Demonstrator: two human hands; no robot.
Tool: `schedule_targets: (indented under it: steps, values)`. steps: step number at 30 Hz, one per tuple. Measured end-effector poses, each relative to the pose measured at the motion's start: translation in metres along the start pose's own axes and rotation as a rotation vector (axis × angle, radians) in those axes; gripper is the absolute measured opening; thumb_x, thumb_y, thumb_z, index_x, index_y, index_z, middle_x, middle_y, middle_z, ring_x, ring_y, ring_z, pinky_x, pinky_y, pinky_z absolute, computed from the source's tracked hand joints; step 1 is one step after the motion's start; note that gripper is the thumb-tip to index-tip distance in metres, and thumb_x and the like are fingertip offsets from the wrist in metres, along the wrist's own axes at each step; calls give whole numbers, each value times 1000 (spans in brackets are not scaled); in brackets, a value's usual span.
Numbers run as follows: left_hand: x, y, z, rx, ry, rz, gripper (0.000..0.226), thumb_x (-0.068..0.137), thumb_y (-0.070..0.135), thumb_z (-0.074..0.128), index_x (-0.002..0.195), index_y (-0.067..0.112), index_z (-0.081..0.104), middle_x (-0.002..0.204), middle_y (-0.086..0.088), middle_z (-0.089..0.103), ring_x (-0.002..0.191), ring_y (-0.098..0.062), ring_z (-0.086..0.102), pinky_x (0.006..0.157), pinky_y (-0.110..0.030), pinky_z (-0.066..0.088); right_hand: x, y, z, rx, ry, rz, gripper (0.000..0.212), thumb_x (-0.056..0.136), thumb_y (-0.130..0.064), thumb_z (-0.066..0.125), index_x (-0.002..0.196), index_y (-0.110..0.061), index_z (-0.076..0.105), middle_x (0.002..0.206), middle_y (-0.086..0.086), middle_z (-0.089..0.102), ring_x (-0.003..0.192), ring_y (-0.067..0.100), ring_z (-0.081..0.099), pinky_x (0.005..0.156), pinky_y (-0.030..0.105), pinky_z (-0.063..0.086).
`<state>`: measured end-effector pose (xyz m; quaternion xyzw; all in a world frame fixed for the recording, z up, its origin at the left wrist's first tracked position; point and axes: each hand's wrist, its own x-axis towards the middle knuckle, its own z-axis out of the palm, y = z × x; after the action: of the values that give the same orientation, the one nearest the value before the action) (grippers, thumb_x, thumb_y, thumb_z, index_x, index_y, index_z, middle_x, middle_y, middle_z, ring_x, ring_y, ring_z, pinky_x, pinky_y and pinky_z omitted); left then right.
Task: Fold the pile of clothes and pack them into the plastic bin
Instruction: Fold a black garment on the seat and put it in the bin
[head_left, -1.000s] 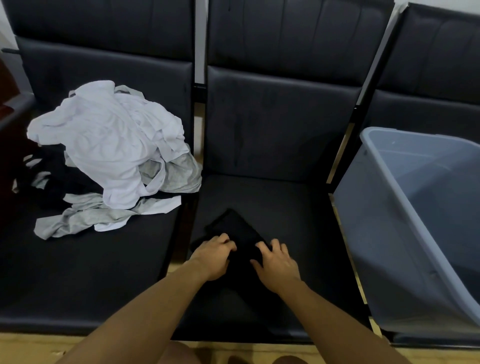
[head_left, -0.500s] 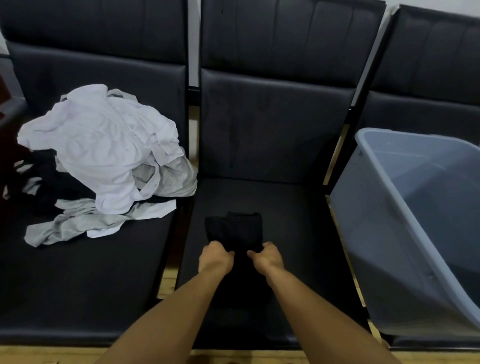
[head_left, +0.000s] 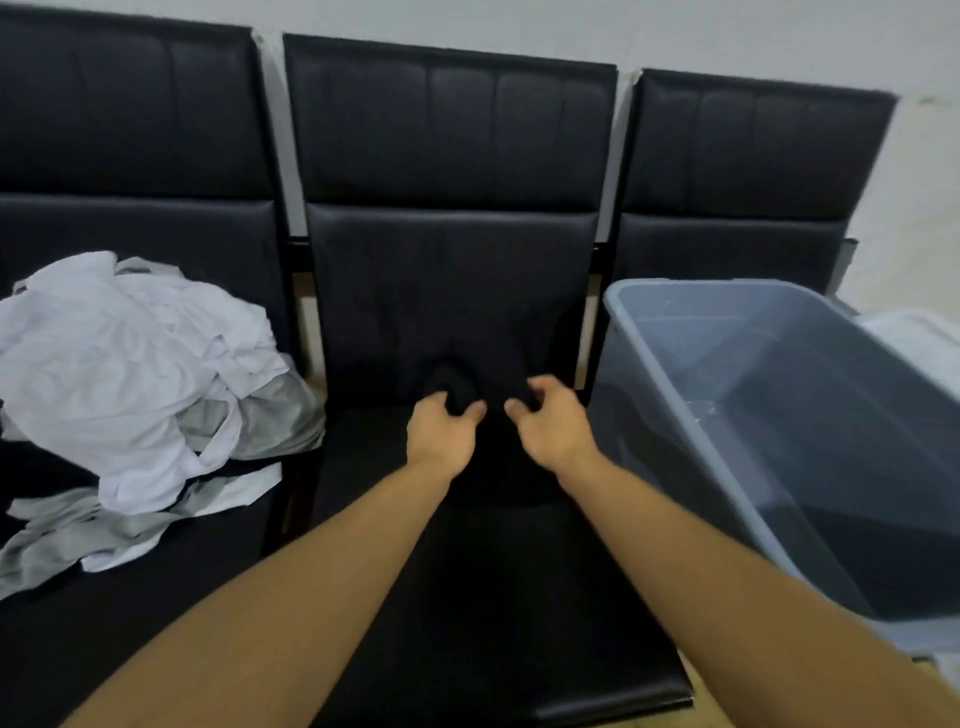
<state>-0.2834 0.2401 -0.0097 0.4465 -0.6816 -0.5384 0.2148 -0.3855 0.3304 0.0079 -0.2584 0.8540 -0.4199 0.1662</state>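
Observation:
A folded black garment (head_left: 457, 389) is lifted above the middle black seat, hard to tell apart from the dark chair behind it. My left hand (head_left: 441, 428) grips its left side with curled fingers and thumb. My right hand (head_left: 550, 421) pinches its right side. The pile of clothes (head_left: 130, 374), mostly white with some grey and black pieces, lies on the left seat. The grey-blue plastic bin (head_left: 644, 332) stands tilted on the right seat; its inside looks dark at the bottom.
Three black padded chairs (head_left: 452, 156) stand in a row against a pale wall. A white object (head_left: 919, 338) shows behind the bin at the right edge. A wooden floor strip shows at the lower right.
Both hands have gathered the black garment and raised it off the middle seat. The view has tilted upward, showing the chair tops and wall.

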Motion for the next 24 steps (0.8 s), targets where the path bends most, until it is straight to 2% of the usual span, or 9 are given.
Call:
schedule_targets:
  steps: [2, 7, 9, 11, 13, 15, 20, 24]
  values:
    - [2, 51, 21, -72, -8, 94, 21, 88, 35, 72, 96, 15, 73, 92, -2, 74, 89, -22, 70, 84, -40, 59, 10, -18, -51, 16, 117, -55, 42, 94, -25, 67, 133, -11, 60, 128, 8, 67, 119, 27, 63, 102, 39, 49]
    - [1, 156, 92, -105, -131, 192, 22, 87, 33, 74, 95, 12, 73, 91, -5, 74, 86, -25, 71, 82, -43, 60, 23, -25, -167, 93, 402, -86, 30, 91, -19, 63, 121, -19, 59, 107, -1, 70, 99, 19, 65, 87, 34, 52]
    - [-3, 179, 123, -92, -200, 172, 25, 88, 31, 73, 100, 9, 71, 96, -8, 73, 89, -27, 70, 85, -44, 60, 26, -13, -202, 90, 471, -74, 28, 92, -20, 63, 120, -20, 59, 105, -4, 68, 93, 16, 64, 80, 30, 50]
    - [-9, 193, 150, -68, -264, 154, 34, 91, 28, 71, 117, 6, 67, 112, -11, 71, 101, -30, 68, 93, -43, 57, 30, 3, -228, 83, 520, -57, 26, 94, -21, 64, 120, -20, 62, 107, -3, 68, 94, 14, 64, 80, 29, 49]
    - [-16, 201, 174, -19, -311, 135, 49, 97, 24, 64, 139, 3, 51, 134, -13, 59, 117, -33, 60, 102, -38, 49, 36, 24, -243, 83, 541, -29, 22, 94, -20, 64, 117, -21, 66, 110, -3, 71, 97, 16, 66, 87, 34, 54]
    - [-19, 204, 194, 35, -342, 107, 50, 101, 21, 58, 145, 1, 42, 140, -15, 53, 118, -32, 56, 98, -35, 45, 42, 44, -251, 73, 546, 3, 20, 94, -19, 65, 113, -21, 68, 110, -2, 72, 100, 18, 68, 91, 38, 55]
    - [-15, 200, 226, 218, -349, 51, 32, 100, 11, 55, 130, 0, 53, 126, -16, 60, 114, -32, 60, 100, -38, 50, 63, 81, -248, 32, 514, 91, 26, 96, -20, 64, 121, -16, 68, 115, 2, 70, 105, 22, 66, 87, 32, 49]
    - [-9, 200, 233, 310, -373, 19, 22, 97, 8, 55, 117, 0, 58, 117, -18, 63, 110, -33, 61, 97, -38, 53, 83, 94, -232, 17, 468, 138, 26, 97, -21, 64, 122, -14, 68, 116, 7, 71, 107, 27, 66, 89, 37, 51]
